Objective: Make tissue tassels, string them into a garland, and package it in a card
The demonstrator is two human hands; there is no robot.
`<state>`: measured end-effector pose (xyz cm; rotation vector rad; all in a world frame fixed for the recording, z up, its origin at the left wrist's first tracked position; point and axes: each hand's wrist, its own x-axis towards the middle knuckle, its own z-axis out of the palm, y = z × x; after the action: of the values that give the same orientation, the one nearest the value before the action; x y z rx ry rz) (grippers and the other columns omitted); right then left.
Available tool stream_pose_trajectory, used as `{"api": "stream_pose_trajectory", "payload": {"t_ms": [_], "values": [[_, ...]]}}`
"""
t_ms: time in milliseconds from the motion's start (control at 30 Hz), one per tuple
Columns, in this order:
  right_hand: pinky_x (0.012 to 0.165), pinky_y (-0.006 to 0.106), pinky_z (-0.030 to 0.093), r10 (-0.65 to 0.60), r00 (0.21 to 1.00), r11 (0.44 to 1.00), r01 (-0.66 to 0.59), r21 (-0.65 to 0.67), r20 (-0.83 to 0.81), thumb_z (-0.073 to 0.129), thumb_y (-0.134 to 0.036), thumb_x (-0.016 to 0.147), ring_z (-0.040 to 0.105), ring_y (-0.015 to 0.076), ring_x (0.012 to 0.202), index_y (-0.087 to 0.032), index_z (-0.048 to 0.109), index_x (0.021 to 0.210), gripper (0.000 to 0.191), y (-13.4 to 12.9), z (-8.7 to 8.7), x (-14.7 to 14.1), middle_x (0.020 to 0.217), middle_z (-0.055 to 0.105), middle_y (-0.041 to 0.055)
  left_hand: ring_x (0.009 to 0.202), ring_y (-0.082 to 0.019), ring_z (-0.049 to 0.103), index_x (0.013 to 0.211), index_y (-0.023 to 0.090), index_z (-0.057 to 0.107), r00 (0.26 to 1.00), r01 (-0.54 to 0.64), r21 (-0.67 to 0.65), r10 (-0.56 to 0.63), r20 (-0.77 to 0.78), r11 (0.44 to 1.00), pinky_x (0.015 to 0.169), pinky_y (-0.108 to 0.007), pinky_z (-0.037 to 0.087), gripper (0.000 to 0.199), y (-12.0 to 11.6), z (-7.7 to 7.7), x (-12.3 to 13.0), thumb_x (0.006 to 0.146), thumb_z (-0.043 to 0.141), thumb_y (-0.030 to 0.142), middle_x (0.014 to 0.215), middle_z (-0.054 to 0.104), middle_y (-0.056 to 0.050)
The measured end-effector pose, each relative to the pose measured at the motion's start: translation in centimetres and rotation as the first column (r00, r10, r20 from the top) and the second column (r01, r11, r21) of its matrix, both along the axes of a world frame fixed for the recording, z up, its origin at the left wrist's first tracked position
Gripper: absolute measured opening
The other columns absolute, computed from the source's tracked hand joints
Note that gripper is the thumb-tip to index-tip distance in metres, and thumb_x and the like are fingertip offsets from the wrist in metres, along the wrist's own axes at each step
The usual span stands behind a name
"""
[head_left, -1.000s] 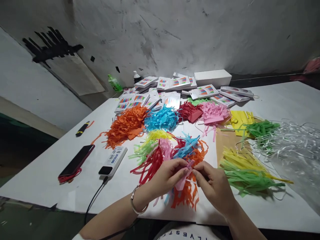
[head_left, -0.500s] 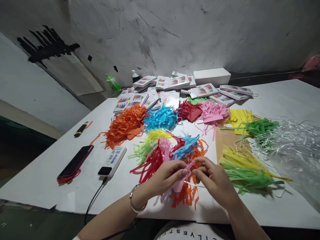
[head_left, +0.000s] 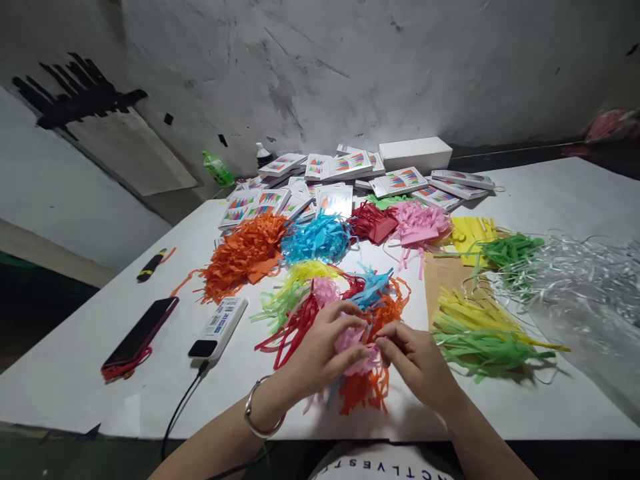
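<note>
My left hand (head_left: pixel 325 343), with a silver bangle at the wrist, is curled around a bunch of pink tissue strips (head_left: pixel 350 343). The fingers of my right hand (head_left: pixel 413 357) pinch the right end of that pink bunch, close to my left fingertips. Beneath and around both hands lie orange strips (head_left: pixel 367 393) and a blue tassel (head_left: pixel 373 287). Red strips (head_left: pixel 295 327) and yellow-green tassels (head_left: pixel 285 297) fan out on the left of my hands.
Orange (head_left: pixel 245 257), blue (head_left: pixel 317 238), red (head_left: pixel 373 222) and pink (head_left: pixel 423 223) piles line the white table (head_left: pixel 165 267). Printed packets (head_left: pixel 345 167) stand behind. Left are a phone (head_left: pixel 140 333) and power bank (head_left: pixel 219 327); right are green tassels (head_left: pixel 485 353) and clear plastic (head_left: pixel 580 333).
My left fingers have opened out and wrapped over the pink strips, which now look bunched and loose rather than narrow and twisted. My right hand has shifted slightly down. The view has shifted a little.
</note>
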<state>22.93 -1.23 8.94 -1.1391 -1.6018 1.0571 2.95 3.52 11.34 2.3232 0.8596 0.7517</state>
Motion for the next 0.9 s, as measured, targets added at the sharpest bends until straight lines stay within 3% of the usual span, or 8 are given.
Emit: {"api": "stream_pose_trajectory", "payload": {"t_ms": [100,233,333,467,567,667,800,900], "values": [[0.061,0.023,0.042,0.050,0.998,0.995,-0.054,0.084,0.044,0.049,-0.030,0.099,0.056,0.0112,0.062,-0.020,0.062,0.088,0.020,-0.3,0.3,-0.6,0.071,0.063,-0.0023,0.100,-0.020,0.062,0.107,0.023,0.069,0.989,0.032,0.015,-0.034,0.143,0.999,0.087,-0.034,0.053,0.016,0.3,-0.1,0.6,0.094,0.060,0.026,0.106,0.064,-0.008],[0.067,0.023,0.046,-0.021,0.991,0.975,-0.008,0.220,0.132,0.047,-0.026,0.099,0.061,0.0122,0.070,-0.020,0.064,0.093,0.019,-0.1,0.2,-0.1,0.080,0.068,0.0005,0.087,-0.016,0.062,0.093,0.021,0.068,0.970,-0.006,0.123,-0.024,0.240,0.992,0.077,-0.027,0.052,0.011,0.6,-0.3,1.1,0.094,0.058,0.017,0.091,0.064,-0.004],[0.069,0.025,0.048,-0.141,0.933,0.944,0.026,0.329,0.330,0.044,-0.026,0.100,0.064,0.0143,0.073,-0.020,0.065,0.094,0.023,0.1,-0.5,3.2,0.082,0.071,0.0030,0.084,-0.016,0.062,0.085,0.021,0.066,0.942,-0.138,0.052,0.115,0.315,0.989,0.076,-0.027,0.051,0.014,1.7,-0.2,-0.3,0.095,0.057,0.023,0.089,0.064,-0.003],[0.069,0.031,0.049,-0.318,0.835,0.919,0.155,0.363,0.449,0.046,-0.026,0.099,0.066,0.0188,0.074,-0.019,0.067,0.092,0.024,-0.6,-1.0,9.8,0.083,0.072,0.0069,0.089,-0.018,0.060,0.082,0.020,0.065,0.805,-0.313,-0.187,0.365,0.468,0.931,0.083,-0.029,0.050,0.023,3.8,0.0,-3.1,0.093,0.061,0.039,0.091,0.062,-0.003],[0.080,0.037,0.050,-0.439,0.765,0.872,0.237,0.428,0.471,0.052,-0.028,0.097,0.066,0.0221,0.084,-0.021,0.069,0.093,0.019,-0.9,-0.4,12.2,0.090,0.071,0.0071,0.090,-0.019,0.059,0.079,0.019,0.066,0.794,-0.327,-0.218,0.392,0.464,0.920,0.085,-0.030,0.049,0.027,3.9,0.3,-3.5,0.089,0.065,0.044,0.089,0.063,-0.004],[0.092,0.042,0.047,-0.416,0.800,0.849,0.173,0.499,0.431,0.055,-0.029,0.097,0.062,0.0247,0.102,-0.023,0.068,0.107,0.018,-0.4,0.4,10.0,0.106,0.069,0.0081,0.086,-0.019,0.060,0.078,0.018,0.066,0.866,-0.253,-0.165,0.299,0.401,0.953,0.083,-0.031,0.049,0.025,2.8,0.7,-1.7,0.091,0.064,0.040,0.087,0.064,-0.005],[0.097,0.044,0.047,-0.286,0.904,0.845,0.081,0.528,0.318,0.063,-0.036,0.093,0.058,0.0261,0.114,-0.022,0.057,0.129,0.040,0.7,0.8,3.6,0.120,0.065,0.0110,0.085,-0.018,0.061,0.081,0.018,0.066,0.909,-0.079,-0.117,0.120,0.400,0.990,0.079,-0.031,0.049,0.022,1.2,1.1,1.3,0.095,0.059,0.034,0.089,0.064,-0.006],[0.092,0.042,0.047,-0.190,0.958,0.838,0.044,0.544,0.215,0.059,-0.027,0.094,0.061,0.0238,0.103,-0.023,0.063,0.113,0.020,1.4,0.6,0.2,0.108,0.069,0.0080,0.087,-0.018,0.061,0.081,0.017,0.065,0.911,-0.011,-0.142,0.069,0.407,0.990,0.081,-0.032,0.049,0.023,0.6,1.6,2.0,0.095,0.058,0.034,0.091,0.063,-0.006]]}}
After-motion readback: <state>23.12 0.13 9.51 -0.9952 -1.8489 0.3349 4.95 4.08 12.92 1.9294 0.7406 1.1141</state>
